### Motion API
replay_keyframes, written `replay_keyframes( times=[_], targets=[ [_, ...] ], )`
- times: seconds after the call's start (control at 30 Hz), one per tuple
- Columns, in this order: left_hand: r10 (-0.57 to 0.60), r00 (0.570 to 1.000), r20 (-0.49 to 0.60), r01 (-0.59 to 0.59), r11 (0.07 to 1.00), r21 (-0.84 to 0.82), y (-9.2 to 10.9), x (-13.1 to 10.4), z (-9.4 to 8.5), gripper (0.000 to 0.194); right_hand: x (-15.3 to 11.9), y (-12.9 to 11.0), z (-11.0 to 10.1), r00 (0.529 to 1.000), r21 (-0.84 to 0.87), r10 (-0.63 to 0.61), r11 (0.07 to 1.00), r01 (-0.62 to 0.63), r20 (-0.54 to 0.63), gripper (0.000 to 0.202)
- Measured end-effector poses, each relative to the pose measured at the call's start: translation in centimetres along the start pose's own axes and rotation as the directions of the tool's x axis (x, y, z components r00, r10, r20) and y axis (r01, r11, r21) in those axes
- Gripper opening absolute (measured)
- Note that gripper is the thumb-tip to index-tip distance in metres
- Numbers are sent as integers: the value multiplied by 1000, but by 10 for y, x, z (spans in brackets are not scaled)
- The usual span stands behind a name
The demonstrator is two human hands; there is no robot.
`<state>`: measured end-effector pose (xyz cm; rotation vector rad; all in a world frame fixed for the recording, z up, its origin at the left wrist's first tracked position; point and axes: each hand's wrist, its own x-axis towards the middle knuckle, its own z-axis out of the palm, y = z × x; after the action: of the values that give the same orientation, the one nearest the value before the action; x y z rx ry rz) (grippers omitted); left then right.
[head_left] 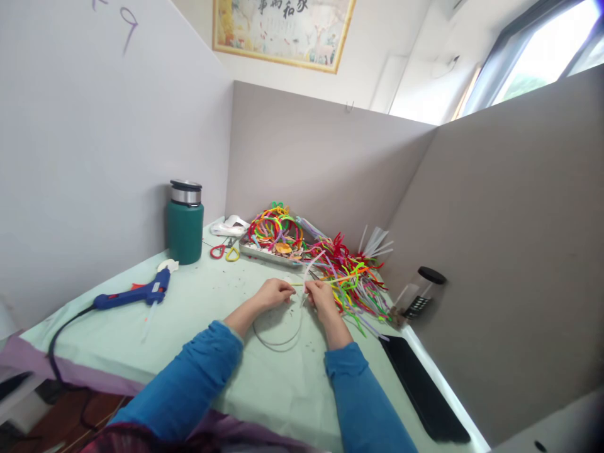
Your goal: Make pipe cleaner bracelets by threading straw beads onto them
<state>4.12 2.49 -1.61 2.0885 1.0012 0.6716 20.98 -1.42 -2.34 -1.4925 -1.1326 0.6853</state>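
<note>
Near the middle of the table, my left hand (275, 293) is closed in a pinch; what lies between its fingertips is too small to make out. Just to its right, my right hand (321, 297) pinches a pale pinkish-white pipe cleaner (312, 263), whose free end curves up and away. A thin grey wire loop (278, 350) hangs below the two hands onto the tabletop, its upper ends running up to the fingers. Behind the right hand, a yellowish pipe cleaner (343, 279) reaches toward the pile of colourful pipe cleaners (352, 264).
A metal tray (264, 255) of coloured loops stands at the back, beside scissors (224, 252). To the left are a green bottle (185, 226) and a blue glue gun (136, 296) with its cord. A black flat case (422, 390) and a clear container (419, 294) lie right. Grey partitions enclose the table.
</note>
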Motion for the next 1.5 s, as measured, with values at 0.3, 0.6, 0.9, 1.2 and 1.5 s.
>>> replay_keyframes(
  times=[0.3, 0.6, 0.9, 1.2, 1.5],
  targets=[
    [61, 998, 10, -58, 980, -190, -5, 2, 7, 31, -5, -3, 5, 975, 325, 9, 942, -83, 223, 25],
    [94, 995, 26, -89, 984, -154, 4, -2, 4, 39, -6, -3, 5, 974, 324, 8, 942, -83, 228, 24],
    [84, 996, 13, -79, 972, -222, -1, 0, 7, 40, -10, -7, 6, 964, 290, -2, 954, -77, 264, 31],
    [95, 995, 23, -85, 958, -273, 6, -4, 4, 31, -15, -14, 3, 927, 346, -78, 936, -58, 366, 28],
    [186, 982, -41, -191, 957, -219, 15, -8, 0, 27, -19, -22, 2, 923, 392, -88, 917, -72, 375, 23]
  ],
)
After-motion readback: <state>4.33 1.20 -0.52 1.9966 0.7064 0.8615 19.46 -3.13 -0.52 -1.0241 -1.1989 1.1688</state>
